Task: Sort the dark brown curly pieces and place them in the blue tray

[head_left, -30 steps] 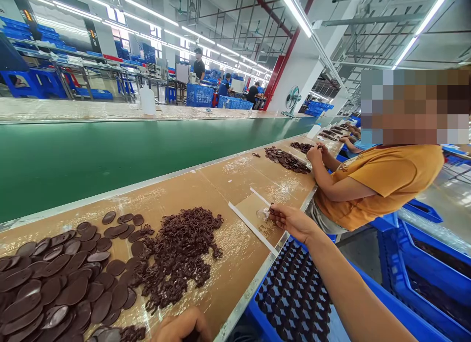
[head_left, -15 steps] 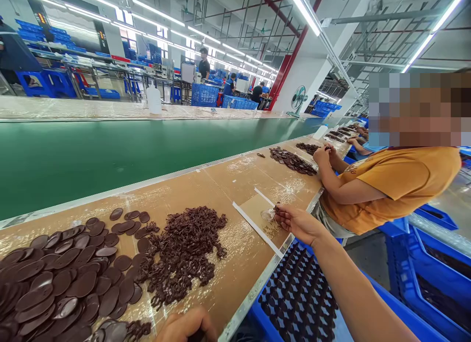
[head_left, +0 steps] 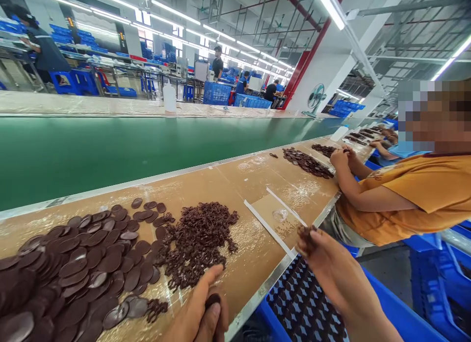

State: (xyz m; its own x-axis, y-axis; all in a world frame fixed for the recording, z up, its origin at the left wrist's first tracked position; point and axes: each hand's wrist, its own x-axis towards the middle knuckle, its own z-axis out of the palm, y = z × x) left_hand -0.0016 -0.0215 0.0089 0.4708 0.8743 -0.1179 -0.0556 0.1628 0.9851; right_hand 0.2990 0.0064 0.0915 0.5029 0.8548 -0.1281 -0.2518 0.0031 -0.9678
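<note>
My left hand is at the front edge of the table, thumb and fingers closed on a dark brown oval disc. My right hand is raised over the tray, pinching a small dark brown curly piece; blur hides its exact shape. A heap of curly brown pieces lies just beyond my left hand. To the left spreads a large pile of brown oval discs. Below my right hand, a blue tray holds rows of dark pieces.
White strips border a patch of table with a small clear ring-like item. A green conveyor belt runs behind the table. At right, a co-worker in an orange shirt handles dark pieces beside more piles.
My right hand has come back from the taped patch toward me with the curly piece. My left hand has risen further into view, showing the disc. The camera view has shifted left.
</note>
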